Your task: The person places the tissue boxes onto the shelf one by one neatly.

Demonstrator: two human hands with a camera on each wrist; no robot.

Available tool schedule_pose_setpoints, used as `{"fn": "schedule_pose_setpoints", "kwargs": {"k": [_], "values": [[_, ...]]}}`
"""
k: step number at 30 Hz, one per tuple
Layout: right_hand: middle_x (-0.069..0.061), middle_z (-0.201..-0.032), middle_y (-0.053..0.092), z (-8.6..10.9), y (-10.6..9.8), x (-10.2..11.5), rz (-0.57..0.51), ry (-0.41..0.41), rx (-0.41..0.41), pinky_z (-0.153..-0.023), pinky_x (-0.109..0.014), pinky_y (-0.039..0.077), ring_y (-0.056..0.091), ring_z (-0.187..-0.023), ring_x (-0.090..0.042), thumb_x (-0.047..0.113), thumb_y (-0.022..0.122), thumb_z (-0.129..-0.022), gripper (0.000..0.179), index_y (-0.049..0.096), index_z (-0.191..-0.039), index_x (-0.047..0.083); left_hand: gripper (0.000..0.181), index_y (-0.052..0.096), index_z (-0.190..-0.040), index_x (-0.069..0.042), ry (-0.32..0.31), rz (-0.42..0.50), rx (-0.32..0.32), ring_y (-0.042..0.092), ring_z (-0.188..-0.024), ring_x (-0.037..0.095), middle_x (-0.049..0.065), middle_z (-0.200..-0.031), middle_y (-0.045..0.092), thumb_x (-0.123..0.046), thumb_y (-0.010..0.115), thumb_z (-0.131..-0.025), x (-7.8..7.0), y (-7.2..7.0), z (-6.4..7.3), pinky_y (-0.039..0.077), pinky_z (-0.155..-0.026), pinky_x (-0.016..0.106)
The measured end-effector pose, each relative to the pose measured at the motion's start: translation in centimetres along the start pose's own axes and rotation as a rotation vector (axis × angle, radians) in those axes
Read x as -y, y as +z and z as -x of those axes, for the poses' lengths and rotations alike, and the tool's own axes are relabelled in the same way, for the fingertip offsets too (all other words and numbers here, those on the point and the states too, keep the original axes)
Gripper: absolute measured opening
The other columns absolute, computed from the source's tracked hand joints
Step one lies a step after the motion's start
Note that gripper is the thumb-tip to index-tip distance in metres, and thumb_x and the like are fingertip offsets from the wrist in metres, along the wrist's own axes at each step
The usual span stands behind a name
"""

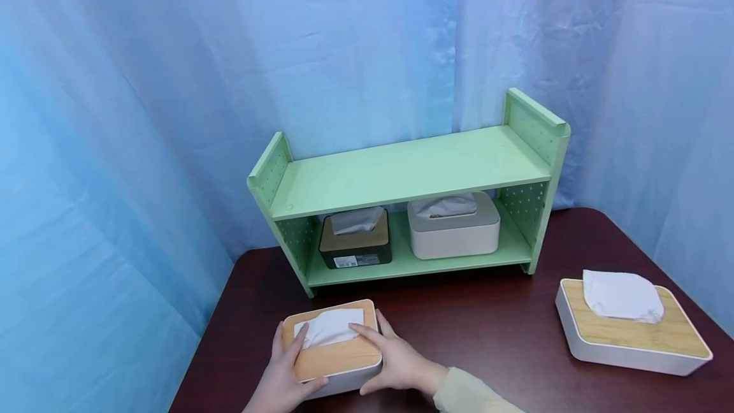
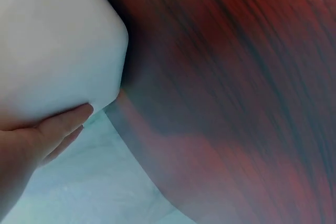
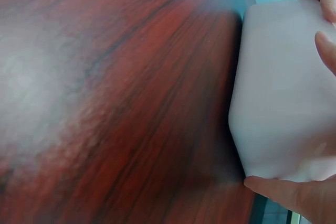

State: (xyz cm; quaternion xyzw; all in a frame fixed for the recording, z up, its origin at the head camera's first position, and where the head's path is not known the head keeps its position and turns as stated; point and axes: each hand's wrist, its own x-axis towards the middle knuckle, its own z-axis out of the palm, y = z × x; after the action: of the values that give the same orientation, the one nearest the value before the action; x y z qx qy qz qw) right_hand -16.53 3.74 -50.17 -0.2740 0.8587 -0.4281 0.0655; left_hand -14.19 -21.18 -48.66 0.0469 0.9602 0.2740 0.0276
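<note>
On the near part of the table is a tissue box [image 1: 338, 362] with a light wood-look lid, pale sides and a white tissue [image 1: 329, 327] poking from its top. My left hand [image 1: 285, 368] grips its left end, fingers reaching over the lid and thumb at the front side. At the other end, my right hand [image 1: 398, 359] holds the box, with fingers on the lid and right side and thumb low at the front. Both wrist views show the box's pale wall [image 2: 58, 40] close up, with fingers [image 3: 281, 190] against its edge. The underside is hidden.
Behind stands a green two-tier shelf [image 1: 413, 167]. Its lower tier holds a dark tissue box [image 1: 358, 253] with a brown lid and a white-and-grey tissue box [image 1: 455, 238]. Another wood-lidded tissue box [image 1: 636, 340] lies at the table's right edge. Blue curtains [image 1: 355, 43] surround the table.
</note>
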Motion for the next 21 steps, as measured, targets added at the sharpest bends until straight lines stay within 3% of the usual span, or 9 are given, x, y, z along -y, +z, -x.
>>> {"fn": "schedule_pose_setpoints", "kwargs": {"k": [5, 10, 17, 21], "values": [[-0.043, -0.146, 0.011, 0.3, -0.5, -0.8, -0.012, 0.005, -0.035, -0.086, -0.045, 0.050, 0.047, -0.119, -0.049, 0.030, 0.089, -0.061, 0.090, 0.046, -0.139, 0.027, 0.103, 0.034, -0.148, -0.009, 0.011, 0.019, 0.004, 0.044, -0.120, 0.053, 0.035, -0.150, 0.002, -0.058, 0.077, -0.068, -0.9, 0.7, -0.3, 0.048, -0.085, 0.055], [-0.043, -0.145, 0.013, 0.6, -1.2, -1.6, -0.020, -0.011, -0.076, -0.088, -0.050, 0.048, 0.041, -0.123, -0.051, 0.029, 0.088, -0.063, 0.085, 0.048, -0.137, 0.024, 0.100, 0.035, -0.147, -0.008, 0.067, 0.042, -0.010, 0.046, -0.118, 0.052, 0.037, -0.149, 0.001, -0.055, 0.077, -0.069, -1.6, 1.4, -0.5, 0.049, -0.084, 0.053], [-0.041, -0.146, 0.017, 1.2, -1.9, -2.5, -0.016, -0.020, -0.124, -0.088, -0.049, 0.047, 0.044, -0.122, -0.048, 0.030, 0.088, -0.063, 0.083, 0.049, -0.136, 0.023, 0.097, 0.037, -0.145, -0.006, 0.111, 0.100, -0.019, 0.036, -0.126, 0.054, 0.037, -0.149, -0.001, -0.050, 0.079, -0.070, -2.2, 2.0, -0.8, 0.046, -0.089, 0.055], [-0.040, -0.146, 0.019, 1.6, -2.0, -3.1, -0.019, -0.019, -0.143, -0.089, -0.047, 0.047, 0.045, -0.122, -0.047, 0.031, 0.088, -0.063, 0.083, 0.050, -0.136, 0.022, 0.095, 0.039, -0.145, -0.008, 0.131, 0.123, -0.026, 0.032, -0.130, 0.051, 0.037, -0.149, 0.011, -0.049, 0.080, -0.069, -2.2, 2.2, -0.7, 0.043, -0.094, 0.055]]}}
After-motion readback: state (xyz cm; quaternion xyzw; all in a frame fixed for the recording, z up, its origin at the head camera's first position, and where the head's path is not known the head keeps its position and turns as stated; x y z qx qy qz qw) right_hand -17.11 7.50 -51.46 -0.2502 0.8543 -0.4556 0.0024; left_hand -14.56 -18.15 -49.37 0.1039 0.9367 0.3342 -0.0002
